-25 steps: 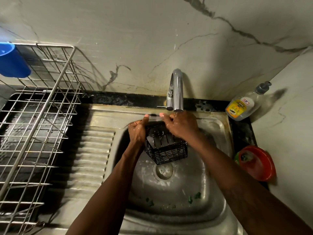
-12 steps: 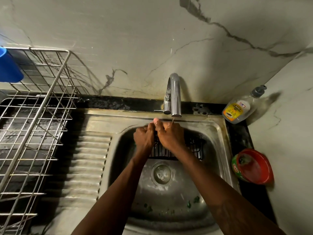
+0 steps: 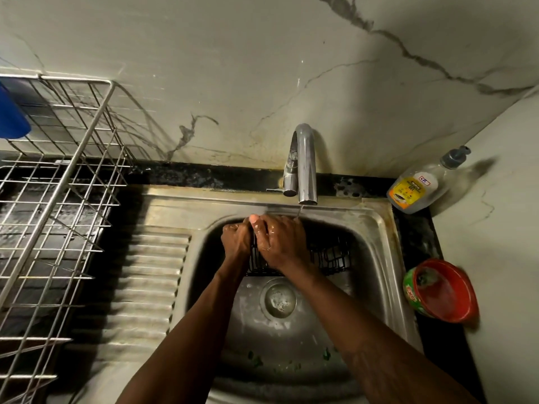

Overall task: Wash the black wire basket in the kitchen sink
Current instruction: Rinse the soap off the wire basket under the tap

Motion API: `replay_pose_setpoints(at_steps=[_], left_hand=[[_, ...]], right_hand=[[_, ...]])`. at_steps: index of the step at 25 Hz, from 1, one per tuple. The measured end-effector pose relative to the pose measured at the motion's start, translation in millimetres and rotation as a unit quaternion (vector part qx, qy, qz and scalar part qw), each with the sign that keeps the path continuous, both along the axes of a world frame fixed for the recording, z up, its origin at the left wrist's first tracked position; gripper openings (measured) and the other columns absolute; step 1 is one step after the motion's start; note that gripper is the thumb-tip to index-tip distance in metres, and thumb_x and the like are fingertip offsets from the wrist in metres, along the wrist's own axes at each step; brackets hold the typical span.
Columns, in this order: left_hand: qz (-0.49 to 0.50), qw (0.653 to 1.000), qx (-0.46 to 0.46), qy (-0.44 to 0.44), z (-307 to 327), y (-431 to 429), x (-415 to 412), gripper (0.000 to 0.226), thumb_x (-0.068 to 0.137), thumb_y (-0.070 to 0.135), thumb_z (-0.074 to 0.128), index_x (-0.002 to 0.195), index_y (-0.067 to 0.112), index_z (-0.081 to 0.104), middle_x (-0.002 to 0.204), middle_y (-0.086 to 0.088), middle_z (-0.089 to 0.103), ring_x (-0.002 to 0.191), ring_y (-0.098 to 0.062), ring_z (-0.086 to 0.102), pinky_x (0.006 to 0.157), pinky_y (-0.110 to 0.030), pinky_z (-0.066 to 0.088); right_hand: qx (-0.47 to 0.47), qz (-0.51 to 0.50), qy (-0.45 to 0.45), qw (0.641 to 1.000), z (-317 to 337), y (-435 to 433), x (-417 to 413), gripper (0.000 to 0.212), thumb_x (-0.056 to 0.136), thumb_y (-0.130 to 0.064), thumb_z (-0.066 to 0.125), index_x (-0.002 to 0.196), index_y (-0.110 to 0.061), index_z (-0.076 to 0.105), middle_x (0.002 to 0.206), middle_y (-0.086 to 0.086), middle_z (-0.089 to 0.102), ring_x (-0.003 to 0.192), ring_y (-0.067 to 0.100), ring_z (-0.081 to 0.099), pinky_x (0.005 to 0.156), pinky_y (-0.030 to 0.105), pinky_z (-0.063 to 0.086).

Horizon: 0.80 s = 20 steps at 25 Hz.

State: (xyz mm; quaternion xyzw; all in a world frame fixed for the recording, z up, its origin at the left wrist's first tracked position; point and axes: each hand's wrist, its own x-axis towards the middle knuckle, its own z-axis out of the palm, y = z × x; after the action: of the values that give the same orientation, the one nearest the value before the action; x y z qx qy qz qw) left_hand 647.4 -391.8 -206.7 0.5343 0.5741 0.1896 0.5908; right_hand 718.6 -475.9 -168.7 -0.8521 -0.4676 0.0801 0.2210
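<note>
left hand (image 3: 236, 242) and right hand (image 3: 280, 243) both curl round the rim of the black wire basket (image 3: 331, 255), mid-frame in the sink (image 3: 379, 228) under the tap (image 3: 306, 170). looks light, stiff, probably slippery wet, so the rim wires seem safest to hold.

Left hand (image 3: 236, 242) and right hand (image 3: 281, 243) touching, fingers curled in grip

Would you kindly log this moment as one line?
black wire basket: in sink | left hand: grips it | right hand: grips it | tap: thin stream
</note>
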Motion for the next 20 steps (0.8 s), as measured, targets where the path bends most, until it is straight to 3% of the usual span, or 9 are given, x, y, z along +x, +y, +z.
replay_pose_setpoints(at_steps=[2, 4, 7, 9, 11, 13, 15, 17, 20], left_hand=[[0.038, 0.999, -0.019, -0.007, -4, 3, -6, 0.017, 0.095, 0.029, 0.066, 0.082, 0.018, 0.069, 0.076, 0.011, 0.07, 0.079, -0.01, 0.062, 0.077, -0.025, 0.05], [0.075, 0.997, -0.013, -0.002, -14, 10, -16, 0.019, 0.086, 0.029, 0.076, 0.087, 0.01, 0.074, 0.086, -0.004, 0.073, 0.088, -0.022, 0.068, 0.08, -0.029, 0.05], [0.077, 0.997, -0.029, 0.001, -18, 13, -18, 0.031, 0.085, 0.03, 0.078, 0.098, 0.003, 0.073, 0.091, -0.008, 0.072, 0.089, -0.023, 0.066, 0.085, -0.031, 0.049], [0.087, 0.995, -0.048, 0.009, -17, 11, -11, 0.025, 0.086, 0.029, 0.077, 0.089, 0.005, 0.072, 0.081, -0.006, 0.068, 0.079, -0.019, 0.06, 0.077, -0.03, 0.046], [0.074, 0.996, -0.054, 0.006, -14, 7, -4, 0.019, 0.092, 0.025, 0.07, 0.087, 0.007, 0.07, 0.084, -0.005, 0.068, 0.079, -0.017, 0.057, 0.073, -0.029, 0.044], [0.018, 0.998, -0.054, -0.028, -12, 3, -4, 0.026, 0.099, 0.027, 0.056, 0.108, 0.006, 0.069, 0.106, -0.005, 0.068, 0.095, -0.019, 0.061, 0.081, -0.031, 0.052], [-0.021, 0.999, -0.028, -0.011, -15, 9, -8, 0.03, 0.089, 0.033, 0.054, 0.096, 0.011, 0.072, 0.104, -0.01, 0.072, 0.097, -0.024, 0.067, 0.092, -0.043, 0.055], [0.043, 0.999, -0.028, -0.014, -25, 16, -16, 0.02, 0.079, 0.03, 0.068, 0.082, 0.012, 0.076, 0.088, -0.013, 0.076, 0.084, -0.025, 0.07, 0.092, -0.049, 0.056], [0.068, 0.996, -0.046, -0.027, -27, 11, -25, 0.018, 0.081, 0.026, 0.076, 0.089, 0.011, 0.076, 0.083, -0.013, 0.075, 0.077, -0.028, 0.068, 0.089, -0.052, 0.058]], right_hand=[[0.0, 0.038, 0.001, 0.999, -6, -9, 13, 0.054, 0.106, -0.053, 0.024, 0.092, -0.027, 0.069, 0.087, -0.003, 0.073, 0.083, 0.018, 0.067, 0.089, 0.039, 0.048], [-0.053, -0.02, 0.052, 0.997, -20, -37, 46, 0.071, 0.104, -0.062, 0.018, 0.067, -0.023, 0.065, 0.062, -0.005, 0.064, 0.062, 0.013, 0.062, 0.078, 0.036, 0.052], [-0.141, -0.149, 0.057, 0.977, -33, -64, 82, 0.09, 0.097, -0.07, 0.0, 0.057, -0.015, 0.059, 0.054, 0.001, 0.059, 0.055, 0.019, 0.061, 0.067, 0.032, 0.048], [-0.124, -0.162, 0.017, 0.979, -31, -52, 71, 0.084, 0.101, -0.062, 0.002, 0.056, -0.017, 0.056, 0.056, -0.001, 0.058, 0.06, 0.021, 0.059, 0.075, 0.035, 0.048], [-0.079, -0.08, 0.004, 0.994, -18, -24, 32, 0.071, 0.106, -0.053, 0.01, 0.07, -0.021, 0.062, 0.07, -0.002, 0.064, 0.073, 0.02, 0.06, 0.09, 0.041, 0.044], [-0.038, 0.001, -0.023, 0.999, -9, -3, -5, 0.054, 0.104, -0.055, 0.019, 0.096, -0.027, 0.064, 0.096, -0.002, 0.07, 0.094, 0.022, 0.061, 0.096, 0.044, 0.039], [-0.025, 0.052, -0.037, 0.998, -12, -3, -6, 0.054, 0.101, -0.063, 0.023, 0.11, -0.027, 0.063, 0.109, -0.002, 0.07, 0.103, 0.023, 0.06, 0.098, 0.045, 0.039], [-0.051, 0.044, -0.025, 0.997, -22, -28, 29, 0.063, 0.1, -0.068, 0.019, 0.104, -0.028, 0.067, 0.097, -0.003, 0.071, 0.091, 0.019, 0.063, 0.094, 0.043, 0.045], [-0.12, -0.068, -0.018, 0.99, -30, -70, 80, 0.079, 0.098, -0.069, 0.013, 0.061, -0.018, 0.06, 0.054, -0.005, 0.056, 0.052, 0.011, 0.053, 0.066, 0.03, 0.044]])
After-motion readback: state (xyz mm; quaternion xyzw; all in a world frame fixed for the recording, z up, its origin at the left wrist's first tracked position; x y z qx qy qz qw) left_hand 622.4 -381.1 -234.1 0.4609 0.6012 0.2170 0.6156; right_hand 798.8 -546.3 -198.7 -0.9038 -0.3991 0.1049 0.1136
